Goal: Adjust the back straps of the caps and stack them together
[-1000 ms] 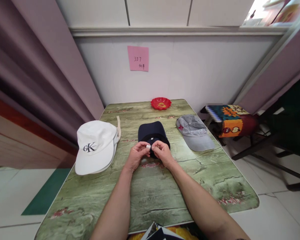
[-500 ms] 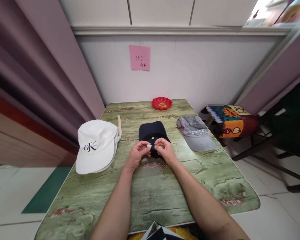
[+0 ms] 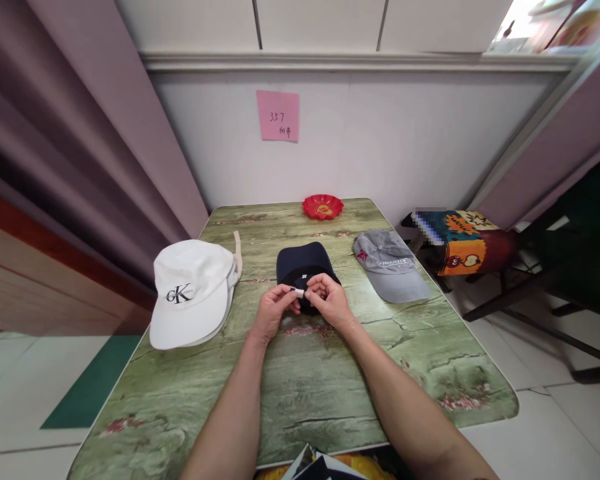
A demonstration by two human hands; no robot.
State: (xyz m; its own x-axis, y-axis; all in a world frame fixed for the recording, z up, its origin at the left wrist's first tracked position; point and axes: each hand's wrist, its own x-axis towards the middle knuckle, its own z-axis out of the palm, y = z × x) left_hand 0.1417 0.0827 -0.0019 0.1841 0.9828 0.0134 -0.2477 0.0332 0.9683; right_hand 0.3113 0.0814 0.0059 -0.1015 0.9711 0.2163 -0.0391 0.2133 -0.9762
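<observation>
In the middle of the table lies a navy baseball cap, its brim pointing away from me and its back strap toward me. A small light-coloured piece on the strap, perhaps its buckle, shows between my fingertips. My left hand pinches the strap from the left. From the right, my right hand pinches the same strap with thumb and forefinger. Parts of the cap's crown are hidden behind my hands. At the left sits a white cap with black lettering, apparently stacked on another pale cap. A grey cap rests at the right.
The green wood-patterned table has its far edge near a white wall. At that edge stands a red scalloped dish. A pink note is stuck on the wall. Beyond the right edge is a stool with a patterned cover.
My right thumb and fingers have shifted slightly on the strap, and the light-coloured piece has turned a little. The caps and dish have stayed in place.
</observation>
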